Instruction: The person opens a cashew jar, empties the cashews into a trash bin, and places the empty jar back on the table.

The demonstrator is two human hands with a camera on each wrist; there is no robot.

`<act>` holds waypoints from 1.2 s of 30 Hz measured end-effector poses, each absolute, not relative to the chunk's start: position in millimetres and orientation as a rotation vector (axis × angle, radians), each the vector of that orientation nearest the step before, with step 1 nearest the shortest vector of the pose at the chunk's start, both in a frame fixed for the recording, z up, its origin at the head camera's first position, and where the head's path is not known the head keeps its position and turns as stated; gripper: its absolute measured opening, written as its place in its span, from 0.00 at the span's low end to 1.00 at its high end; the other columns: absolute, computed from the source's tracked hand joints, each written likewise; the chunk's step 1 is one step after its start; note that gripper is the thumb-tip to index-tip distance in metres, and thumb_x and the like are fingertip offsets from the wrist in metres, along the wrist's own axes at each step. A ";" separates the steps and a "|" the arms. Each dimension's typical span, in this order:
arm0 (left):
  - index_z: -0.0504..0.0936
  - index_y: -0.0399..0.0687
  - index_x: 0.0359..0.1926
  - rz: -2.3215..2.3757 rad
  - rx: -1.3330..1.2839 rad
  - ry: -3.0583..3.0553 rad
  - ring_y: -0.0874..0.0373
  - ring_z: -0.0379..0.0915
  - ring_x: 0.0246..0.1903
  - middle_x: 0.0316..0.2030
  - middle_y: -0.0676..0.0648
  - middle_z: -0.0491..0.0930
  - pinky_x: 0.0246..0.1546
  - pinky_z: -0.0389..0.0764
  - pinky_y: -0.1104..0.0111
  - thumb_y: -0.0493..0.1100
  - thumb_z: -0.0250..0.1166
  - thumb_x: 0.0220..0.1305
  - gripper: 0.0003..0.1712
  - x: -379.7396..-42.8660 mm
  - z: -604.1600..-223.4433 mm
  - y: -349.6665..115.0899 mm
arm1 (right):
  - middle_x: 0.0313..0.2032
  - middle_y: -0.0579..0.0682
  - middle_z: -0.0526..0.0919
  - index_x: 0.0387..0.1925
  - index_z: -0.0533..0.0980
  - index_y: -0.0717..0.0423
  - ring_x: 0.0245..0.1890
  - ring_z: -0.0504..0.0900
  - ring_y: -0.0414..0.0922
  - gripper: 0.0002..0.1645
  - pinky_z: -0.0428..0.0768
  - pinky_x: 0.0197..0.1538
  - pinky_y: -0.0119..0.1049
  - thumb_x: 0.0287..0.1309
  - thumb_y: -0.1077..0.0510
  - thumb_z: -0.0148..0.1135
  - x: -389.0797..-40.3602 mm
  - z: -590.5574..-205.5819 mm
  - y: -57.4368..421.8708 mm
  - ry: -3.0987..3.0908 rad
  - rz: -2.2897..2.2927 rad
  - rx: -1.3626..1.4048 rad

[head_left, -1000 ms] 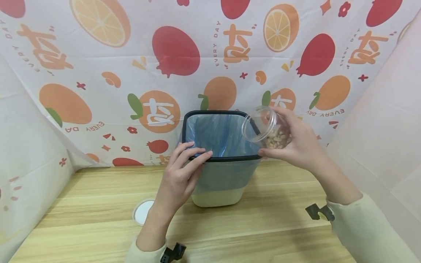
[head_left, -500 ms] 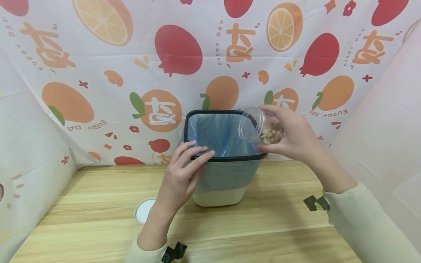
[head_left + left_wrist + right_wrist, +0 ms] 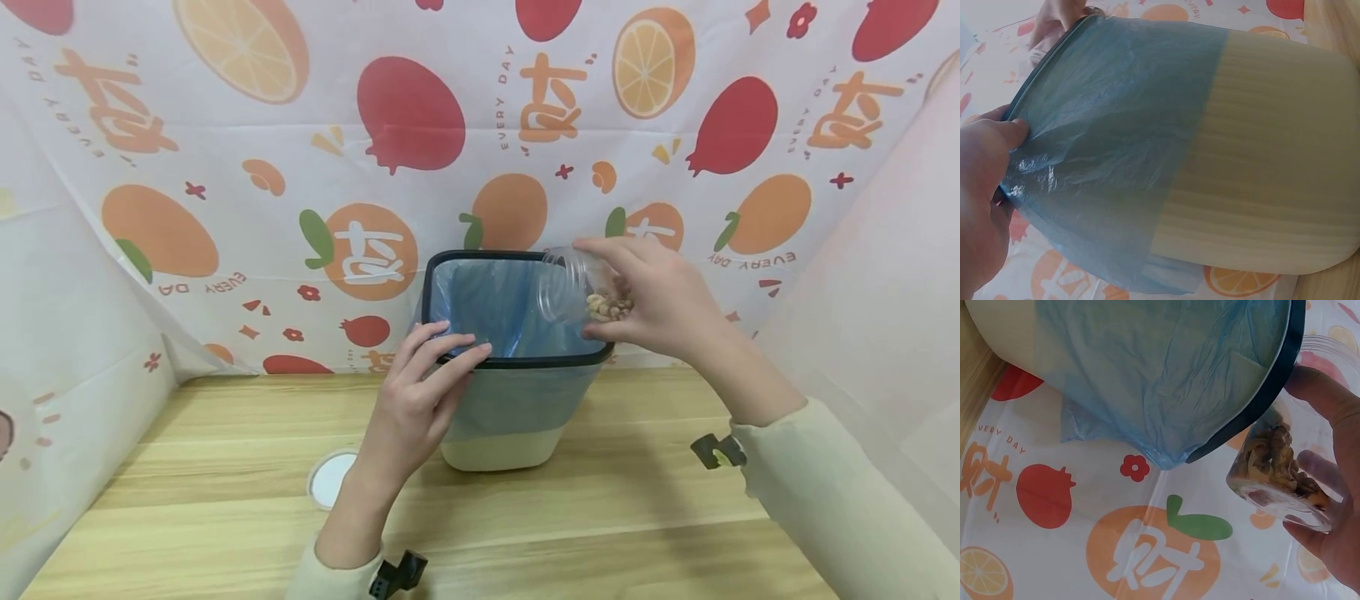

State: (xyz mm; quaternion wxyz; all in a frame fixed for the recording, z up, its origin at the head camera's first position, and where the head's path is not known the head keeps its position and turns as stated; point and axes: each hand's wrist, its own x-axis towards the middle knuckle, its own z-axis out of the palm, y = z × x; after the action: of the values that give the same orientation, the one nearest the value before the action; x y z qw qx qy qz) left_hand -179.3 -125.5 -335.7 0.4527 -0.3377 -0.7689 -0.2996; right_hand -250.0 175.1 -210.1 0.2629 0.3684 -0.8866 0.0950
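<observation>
A cream trash bin (image 3: 502,450) with a black rim (image 3: 551,362) stands upright, lined with a translucent blue bag (image 3: 480,300) folded down outside. My left hand (image 3: 408,400) grips its near-left rim, fingers over the edge; the left wrist view shows the thumb (image 3: 1017,131) against the bag outside. My right hand (image 3: 667,300) holds a clear jar (image 3: 561,292) tipped sideways at the bin's right rim, its uncapped mouth over the opening. Small beige and brown nut-like pieces (image 3: 1269,456) lie in the jar's lower part, near its base.
A round white disc with a clear edge, like a lid (image 3: 330,482), lies on the wooden table (image 3: 585,533) left of the bin, partly behind my left forearm. A fruit-print cloth (image 3: 465,108) hangs close behind the bin, with pale cloth sides at left and right.
My right hand has carried the jar left and tilted its mouth further over the bin. The left hand keeps its grip on the rim; the view has shifted slightly.
</observation>
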 end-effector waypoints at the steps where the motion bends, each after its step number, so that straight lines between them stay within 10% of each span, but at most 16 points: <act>1: 0.84 0.54 0.57 -0.741 -0.834 -1.897 0.43 0.68 0.64 0.54 0.45 0.81 0.69 0.65 0.51 0.35 0.66 0.64 0.21 -179.4 -335.5 -125.6 | 0.59 0.48 0.79 0.71 0.66 0.37 0.58 0.75 0.49 0.62 0.78 0.54 0.53 0.31 0.40 0.86 -250.7 -209.9 174.7 -2.393 0.250 1.006; 36: 0.85 0.52 0.56 -0.751 -0.836 -1.871 0.41 0.69 0.63 0.52 0.45 0.82 0.68 0.66 0.53 0.35 0.65 0.66 0.18 -178.3 -333.6 -124.3 | 0.60 0.53 0.78 0.63 0.75 0.43 0.64 0.71 0.55 0.53 0.71 0.64 0.56 0.27 0.58 0.87 -258.3 -207.7 162.7 -2.159 0.086 1.143</act>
State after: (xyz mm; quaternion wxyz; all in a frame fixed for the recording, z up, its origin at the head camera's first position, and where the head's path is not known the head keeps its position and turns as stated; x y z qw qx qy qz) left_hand -178.3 -124.3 -333.6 0.4612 -0.3400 -0.7605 -0.3054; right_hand -258.3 162.7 -207.7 0.3415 0.4396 -0.8301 0.0330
